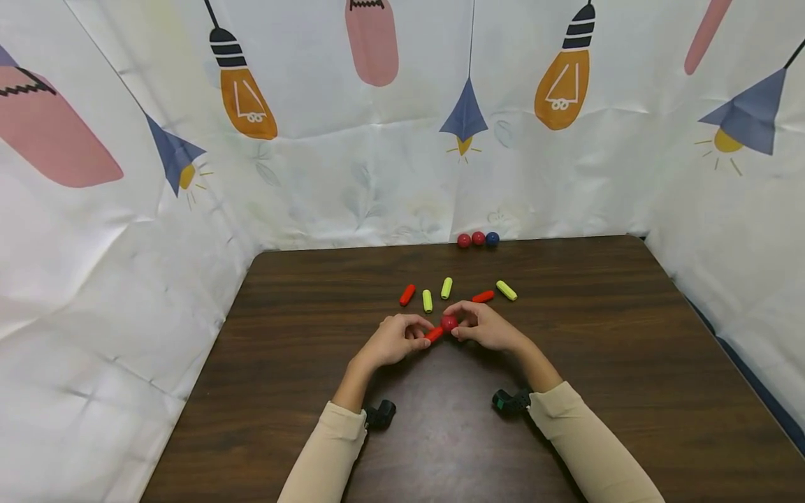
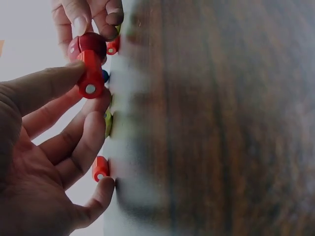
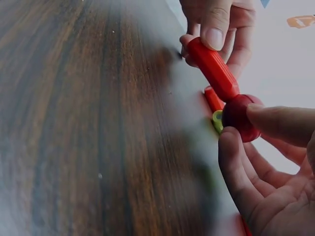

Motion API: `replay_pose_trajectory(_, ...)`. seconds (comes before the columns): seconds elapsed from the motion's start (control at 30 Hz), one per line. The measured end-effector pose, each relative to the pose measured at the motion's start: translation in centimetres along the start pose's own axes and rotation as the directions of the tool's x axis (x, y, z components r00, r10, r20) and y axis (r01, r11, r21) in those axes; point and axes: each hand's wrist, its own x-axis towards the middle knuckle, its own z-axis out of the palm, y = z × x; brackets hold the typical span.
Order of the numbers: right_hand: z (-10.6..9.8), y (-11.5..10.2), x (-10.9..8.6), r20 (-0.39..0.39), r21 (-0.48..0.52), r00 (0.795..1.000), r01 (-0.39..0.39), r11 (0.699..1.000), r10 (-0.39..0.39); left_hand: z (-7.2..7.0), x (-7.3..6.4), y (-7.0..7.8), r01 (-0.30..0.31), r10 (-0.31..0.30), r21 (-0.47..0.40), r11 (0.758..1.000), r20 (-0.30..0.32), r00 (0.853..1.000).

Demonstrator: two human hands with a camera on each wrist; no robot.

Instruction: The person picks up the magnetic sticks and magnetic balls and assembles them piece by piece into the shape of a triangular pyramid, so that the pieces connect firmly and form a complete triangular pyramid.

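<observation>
My left hand [image 1: 397, 339] pinches a red magnetic rod [image 1: 434, 334] between thumb and fingers, over the middle of the table. A dark red ball [image 1: 449, 323] is held by my right hand [image 1: 487, 327], thumb on one side and fingertips on the other. The rod's far end meets the ball, as the right wrist view shows with the rod [image 3: 214, 69] running straight into the ball [image 3: 241, 117]. In the left wrist view a silvery disc marks the near end of the rod [image 2: 91, 76].
Beyond the hands lie loose rods: a red one [image 1: 407, 295], another red one [image 1: 483, 297] and several yellow-green ones [image 1: 446, 288]. Two red balls [image 1: 471, 239] and a blue ball [image 1: 492, 239] sit at the back edge of the brown table [image 1: 314, 279]. A printed white curtain [image 1: 402, 175] surrounds it.
</observation>
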Motion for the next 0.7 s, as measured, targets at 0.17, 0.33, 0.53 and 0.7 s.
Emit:
replay_pose_trajectory(0.17,0.3,0.1,0.1,-0.023,0.014,0.999,-0.027,1.000,0.028,0.0,0.0,0.0,0.019,-0.019,0.008,1.000,0.018,1.000)
replay_pose_trajectory(0.33,0.4,-0.2,-0.1,-0.026,0.031,0.999,-0.044,0.999,0.045,0.0,-0.1,0.2,0.036,-0.037,0.011,0.999,0.031,0.999)
replay_pose_trajectory(0.53,-0.3,-0.3,-0.6,-0.044,0.073,0.998,-0.037,0.997,0.040,0.0,0.1,0.1,0.020,-0.021,0.042,0.999,0.010,1.000)
replay_pose_trajectory(0.7,-2.2,0.3,-1.4,-0.112,0.062,0.993,-0.027,0.998,0.034,0.1,0.9,0.3,-0.035,0.041,0.106,0.994,-0.052,0.998)
